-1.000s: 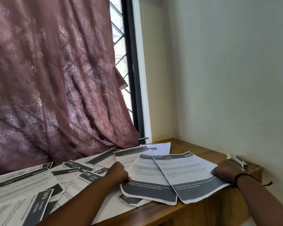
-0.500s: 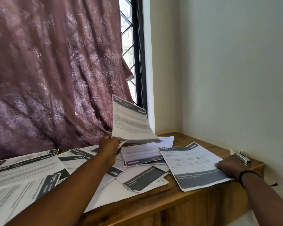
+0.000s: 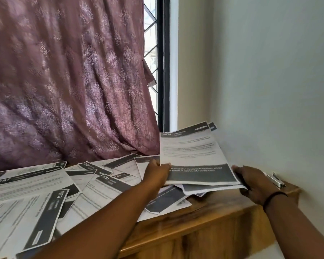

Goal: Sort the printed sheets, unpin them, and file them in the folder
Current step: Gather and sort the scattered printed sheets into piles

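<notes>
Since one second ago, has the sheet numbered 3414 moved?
Yes. The sheet 3414 went right, toward the metal clip by the wall, and now lies over the sheet under the right hand.

- "3414" stands in the dark header band of the top sheet (image 3: 193,154).
- "3791" heads a sheet (image 3: 105,186) lying mid-pile.
- "1670" runs sideways on the near-left sheet (image 3: 26,217).
- "2747" is on the far-left sheet (image 3: 26,182), somewhat blurred.
- All body text is too blurred to read.
</notes>
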